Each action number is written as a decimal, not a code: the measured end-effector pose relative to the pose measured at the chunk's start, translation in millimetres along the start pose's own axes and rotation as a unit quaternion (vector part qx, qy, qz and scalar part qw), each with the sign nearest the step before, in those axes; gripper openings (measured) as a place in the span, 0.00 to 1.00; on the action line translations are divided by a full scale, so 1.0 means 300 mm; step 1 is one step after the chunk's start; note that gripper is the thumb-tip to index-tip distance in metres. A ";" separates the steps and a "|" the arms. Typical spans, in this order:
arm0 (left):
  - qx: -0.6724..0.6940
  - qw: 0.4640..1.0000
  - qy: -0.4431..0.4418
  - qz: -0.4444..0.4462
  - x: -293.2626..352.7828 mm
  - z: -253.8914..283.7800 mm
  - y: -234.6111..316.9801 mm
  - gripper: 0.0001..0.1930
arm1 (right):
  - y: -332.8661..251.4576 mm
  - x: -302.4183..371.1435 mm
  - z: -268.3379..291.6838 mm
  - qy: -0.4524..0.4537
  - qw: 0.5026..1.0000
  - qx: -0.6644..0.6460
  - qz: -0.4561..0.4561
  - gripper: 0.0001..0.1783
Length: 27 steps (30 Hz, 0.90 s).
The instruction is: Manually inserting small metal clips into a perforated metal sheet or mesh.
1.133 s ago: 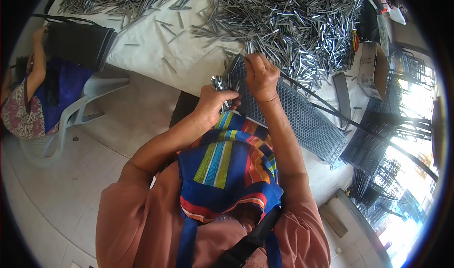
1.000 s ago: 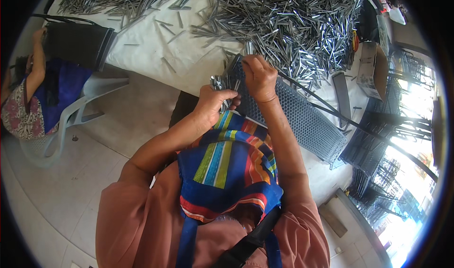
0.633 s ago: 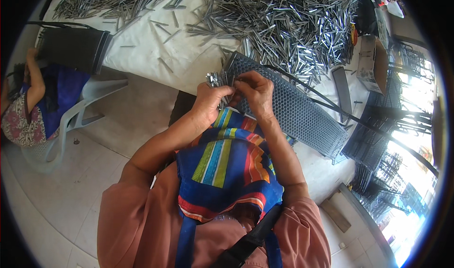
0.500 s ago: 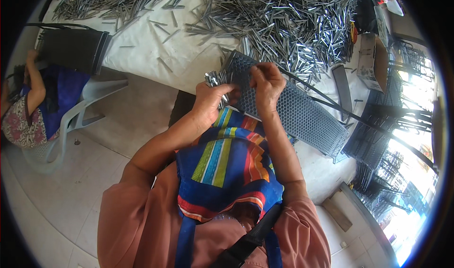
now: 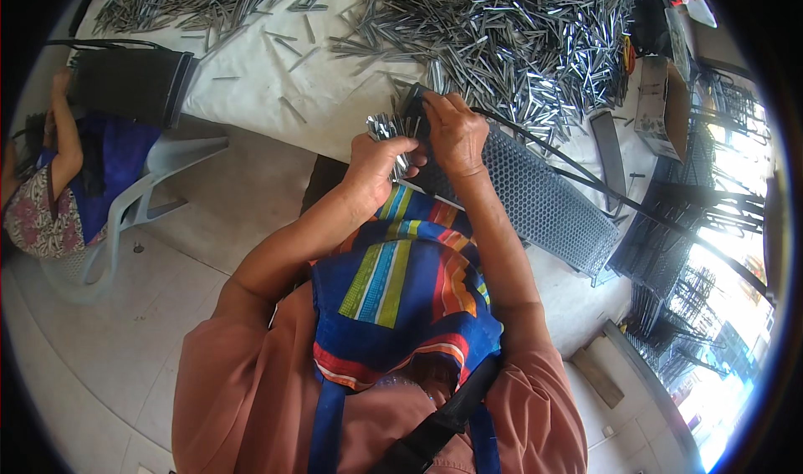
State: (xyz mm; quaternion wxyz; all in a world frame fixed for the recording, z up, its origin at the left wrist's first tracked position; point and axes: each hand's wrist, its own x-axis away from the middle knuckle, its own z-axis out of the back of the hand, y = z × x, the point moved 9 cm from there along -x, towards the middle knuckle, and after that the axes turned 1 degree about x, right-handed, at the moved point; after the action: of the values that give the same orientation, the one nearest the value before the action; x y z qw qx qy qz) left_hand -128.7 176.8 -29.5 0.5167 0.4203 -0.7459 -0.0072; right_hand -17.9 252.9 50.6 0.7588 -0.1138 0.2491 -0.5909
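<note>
My left hand [image 5: 378,160] grips a bundle of short shiny metal rods [image 5: 383,128] that stick up past my fingers. My right hand [image 5: 455,131] is closed beside it, fingertips at the near end of a dark perforated metal tray [image 5: 535,200] that slants away to the right. I cannot tell whether its fingers pinch a rod. Beyond both hands a large heap of the same metal rods [image 5: 510,31] covers a white sheet [image 5: 259,81] on the floor. A striped blue, red and yellow apron [image 5: 401,282] covers my lap.
Another person [image 5: 50,181] sits at the left on a white plastic chair [image 5: 142,198] beside a dark mesh tray [image 5: 130,81]. A cardboard box [image 5: 657,106] and stacked black wire racks [image 5: 711,215] stand at the right. A long thin rod [image 5: 636,215] crosses over the tray.
My right hand has drawn back from the rod heap to meet my left hand at the tray's near end. The view has shifted slightly; the bundle stays in my left hand.
</note>
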 end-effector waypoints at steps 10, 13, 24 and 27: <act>-0.023 1.000 -0.006 -0.014 0.012 -0.035 0.005 0.06 | 0.140 0.097 -0.033 -0.026 0.850 -0.464 -0.250 0.04; -0.041 0.999 0.018 -0.021 0.013 -0.025 0.013 0.05 | 0.183 0.067 0.027 0.095 0.869 -0.425 -0.233 0.03; -0.045 0.998 -0.002 -0.035 -0.007 -0.042 0.033 0.06 | 0.048 0.034 0.030 0.053 0.995 -0.070 -0.043 0.07; -0.040 0.998 -0.026 -0.040 -0.008 -0.057 0.044 0.06 | 0.061 0.053 0.060 0.050 0.987 -0.129 -0.077 0.08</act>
State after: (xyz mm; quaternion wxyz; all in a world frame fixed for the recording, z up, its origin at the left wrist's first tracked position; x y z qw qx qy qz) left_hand -123.3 194.2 -17.4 0.5130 0.4284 -0.7406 -0.0689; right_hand 9.6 240.8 53.3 0.6764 -0.1995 0.3515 -0.6158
